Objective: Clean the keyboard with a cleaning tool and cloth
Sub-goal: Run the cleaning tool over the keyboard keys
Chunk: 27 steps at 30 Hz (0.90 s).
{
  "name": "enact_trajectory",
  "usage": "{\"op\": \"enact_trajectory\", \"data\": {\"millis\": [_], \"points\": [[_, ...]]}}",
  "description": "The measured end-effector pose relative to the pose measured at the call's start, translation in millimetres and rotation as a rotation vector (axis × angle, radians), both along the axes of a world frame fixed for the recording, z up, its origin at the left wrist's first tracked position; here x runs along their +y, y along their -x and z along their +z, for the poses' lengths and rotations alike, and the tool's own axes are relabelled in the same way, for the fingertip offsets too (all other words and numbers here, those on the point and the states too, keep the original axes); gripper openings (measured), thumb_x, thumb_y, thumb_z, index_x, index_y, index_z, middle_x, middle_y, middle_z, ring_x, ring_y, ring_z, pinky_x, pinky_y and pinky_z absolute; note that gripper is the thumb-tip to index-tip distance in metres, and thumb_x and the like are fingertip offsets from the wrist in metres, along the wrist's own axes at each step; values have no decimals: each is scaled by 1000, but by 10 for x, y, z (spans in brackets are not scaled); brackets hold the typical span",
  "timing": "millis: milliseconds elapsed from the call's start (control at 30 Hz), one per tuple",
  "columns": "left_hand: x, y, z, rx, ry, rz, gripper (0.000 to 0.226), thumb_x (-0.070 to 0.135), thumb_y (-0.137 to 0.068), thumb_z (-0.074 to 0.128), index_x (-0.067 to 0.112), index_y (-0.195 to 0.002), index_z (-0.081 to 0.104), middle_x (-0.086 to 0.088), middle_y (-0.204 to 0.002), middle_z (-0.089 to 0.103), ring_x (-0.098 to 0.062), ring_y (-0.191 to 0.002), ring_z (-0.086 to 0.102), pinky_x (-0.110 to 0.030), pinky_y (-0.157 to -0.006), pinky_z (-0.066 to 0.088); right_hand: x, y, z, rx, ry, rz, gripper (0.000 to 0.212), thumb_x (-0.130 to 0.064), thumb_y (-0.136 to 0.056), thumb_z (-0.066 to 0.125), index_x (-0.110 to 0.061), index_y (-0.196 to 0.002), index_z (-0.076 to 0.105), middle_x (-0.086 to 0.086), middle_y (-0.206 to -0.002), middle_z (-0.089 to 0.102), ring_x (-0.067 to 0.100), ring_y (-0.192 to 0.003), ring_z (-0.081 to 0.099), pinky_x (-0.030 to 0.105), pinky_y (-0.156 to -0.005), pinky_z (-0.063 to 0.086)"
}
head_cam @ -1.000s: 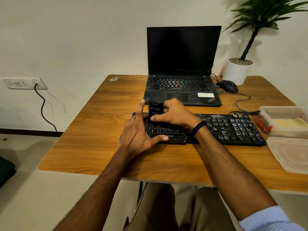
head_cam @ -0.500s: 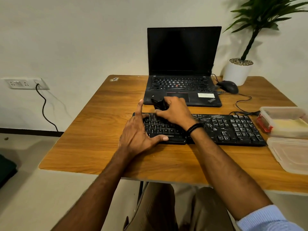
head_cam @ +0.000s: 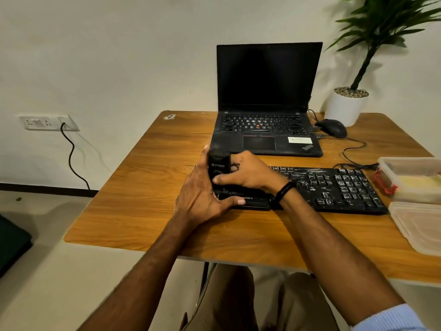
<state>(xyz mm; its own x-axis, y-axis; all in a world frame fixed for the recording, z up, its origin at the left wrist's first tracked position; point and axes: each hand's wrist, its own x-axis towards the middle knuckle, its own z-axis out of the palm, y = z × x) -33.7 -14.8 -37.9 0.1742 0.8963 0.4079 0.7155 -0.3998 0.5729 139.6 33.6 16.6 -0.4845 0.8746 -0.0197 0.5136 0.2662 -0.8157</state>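
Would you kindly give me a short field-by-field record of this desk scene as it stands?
Surface: wooden table
Being cleaned: black keyboard, flat, in front of the open laptop
Support: left hand rests on the keyboard's left end
Tool: right hand grips the black cleaning tool above the left keys
Nearby: mouse right of the laptop

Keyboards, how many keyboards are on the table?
2. One black keyboard lies nearest the person, under the left hand and the right hand, which grips a cleaning tool. The other is built into the laptop behind it.
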Motion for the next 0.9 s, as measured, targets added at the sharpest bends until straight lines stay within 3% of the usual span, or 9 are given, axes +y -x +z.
{"op": "enact_trajectory", "data": {"millis": [67, 133, 267, 400, 533, 600, 667, 800, 900], "points": [[-11, -1, 1, 7, 11, 27, 146, 87, -62, 72, 29, -161, -19, -13, -160, 38, -26, -141, 45, -48, -115, 41, 40, 35, 36, -97, -250, -234, 32, -35, -80, 81, -21, -106, 72, -13, -90, 70, 9, -84, 68, 22, -70, 56], [-18, -9, 4, 7, 30, 40, 146, 87, -61, 72, 30, -161, -18, -12, -158, 41, -26, -140, 46, -46, -115, 40, 57, -15, 68, -104, -313, -308, 34, -34, -81, 80, -21, -111, 71, -11, -92, 69, 8, -86, 66, 19, -69, 54], [-4, -3, 13, 44, 8, 41, 142, 92, -62, 65, 32, -161, -17, -8, -151, 50, -25, -135, 50, -49, -112, 43, -13, -157, 55, -26, -29, 2, 31, -29, -76, 85, -28, -105, 73, -14, -95, 74, -2, -89, 68, 17, -73, 51], [-3, -11, 4, 79, -15, 61, 138, 93, -63, 63, 33, -162, -13, -8, -139, 58, -26, -125, 56, -48, -107, 45, 57, -247, 95, -103, -218, -293, 35, -34, -79, 82, -25, -111, 70, -8, -101, 73, 3, -85, 64, 13, -68, 48], [19, 9, -3, 112, 4, 81, 135, 98, -62, 57, 37, -161, -12, -8, -135, 60, -26, -123, 56, -46, -105, 45, 4, -378, 80, 25, 86, 30, 29, -25, -74, 87, -22, -100, 74, -6, -94, 77, 7, -89, 72, 26, -79, 57], [18, 6, -10, 117, -1, 87, 134, 98, -62, 57, 37, -161, -10, -8, -134, 61, -26, -121, 56, -46, -105, 45, 26, -357, 41, -3, -1, -78, 36, -31, -74, 86, -22, -107, 74, -6, -99, 76, 10, -95, 71, 30, -85, 57], [19, 2, -13, 114, -2, 84, 134, 96, -62, 59, 37, -161, -9, -8, -135, 61, -26, -123, 55, -46, -106, 44, 33, -320, 77, -95, -208, -292, 38, -34, -78, 83, -23, -112, 71, -9, -102, 73, 8, -95, 66, 22, -80, 54], [33, 5, -13, 126, -9, 81, 133, 96, -64, 58, 34, -162, -8, -7, -137, 60, -27, -125, 55, -46, -107, 43, -84, -318, 85, -10, 25, -33, 33, -27, -76, 85, -30, -106, 70, -10, -102, 74, 0, -92, 68, 12, -73, 50], [33, 12, -20, 126, -19, 78, 133, 97, -64, 56, 33, -163, -6, -7, -137, 61, -27, -124, 56, -48, -107, 44, -131, -239, 13, -15, -107, -121, 34, -34, -76, 84, -28, -107, 71, -14, -94, 73, 1, -89, 68, 16, -72, 52]]}}
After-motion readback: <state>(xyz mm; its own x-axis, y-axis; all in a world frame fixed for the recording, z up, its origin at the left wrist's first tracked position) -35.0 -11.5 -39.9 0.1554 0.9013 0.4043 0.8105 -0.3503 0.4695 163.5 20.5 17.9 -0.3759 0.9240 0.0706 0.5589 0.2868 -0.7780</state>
